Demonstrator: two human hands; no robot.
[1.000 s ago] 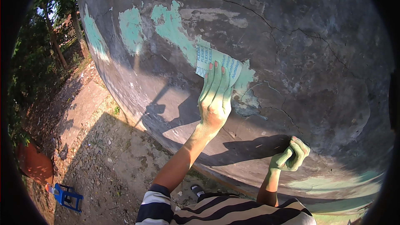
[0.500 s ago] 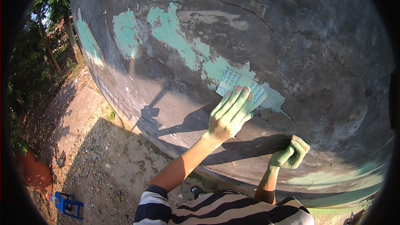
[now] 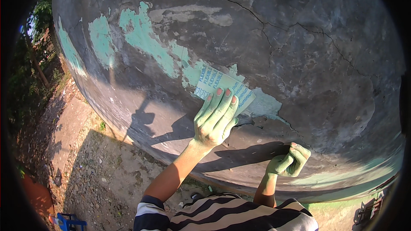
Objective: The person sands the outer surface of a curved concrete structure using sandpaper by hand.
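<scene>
Danger hovered mid-frame: the pale green, rectangular, blue-printed sheet risked slipping, judging by the left hand's flat-laid fingers, or snagging on the ragged-edged, pale blue-green patch of the curved, dark grey wall! It lay under those fingertips, fingers close together, thumb's grip untellable; lower right, the right hand was curled shut

1. Bright sun reaches you from the right, throwing hard shadows leftward from your left hand and right hand onto the wall.
2. Trees at far left look dim.
3. Your fisheye lens bends edges and blackens the corners.
4. Both hands look sharp.
</scene>
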